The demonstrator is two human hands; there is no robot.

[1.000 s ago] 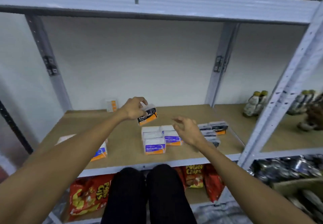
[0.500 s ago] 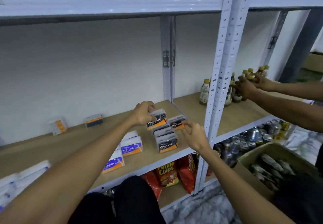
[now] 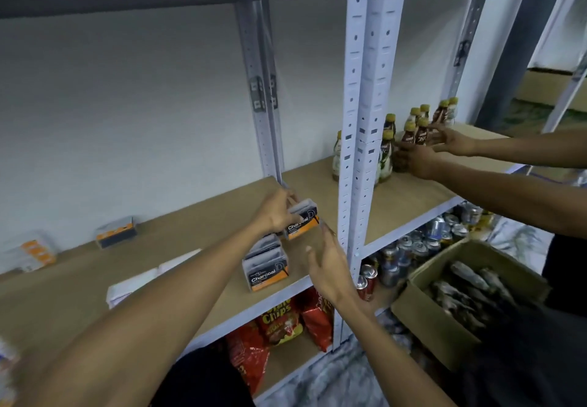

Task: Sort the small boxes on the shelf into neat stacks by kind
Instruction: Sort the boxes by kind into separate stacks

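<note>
My left hand (image 3: 275,212) grips a black-and-orange Charcoal box (image 3: 302,223) low over the wooden shelf (image 3: 197,216), near its right end. In front of it stands a row of Charcoal boxes (image 3: 266,268) at the shelf's front edge. My right hand (image 3: 328,267) hovers open just right of that row, its fingertips close to the held box. White boxes (image 3: 143,279) lie further left, partly hidden by my left forearm. Two loose boxes rest by the back wall: a dark-and-orange one (image 3: 117,232) and a white-and-orange one (image 3: 33,251).
A white upright post (image 3: 365,120) stands right beside the hands. Past it, another person's hands (image 3: 438,149) hold bottles (image 3: 413,133) on the neighbouring shelf. Below are chip bags (image 3: 279,321), cans (image 3: 413,247) and a cardboard box (image 3: 460,295) on the floor.
The view has swung further right. My left hand has carried the Charcoal box down toward the right end of the shelf, behind the row. My right hand has dropped slightly.
</note>
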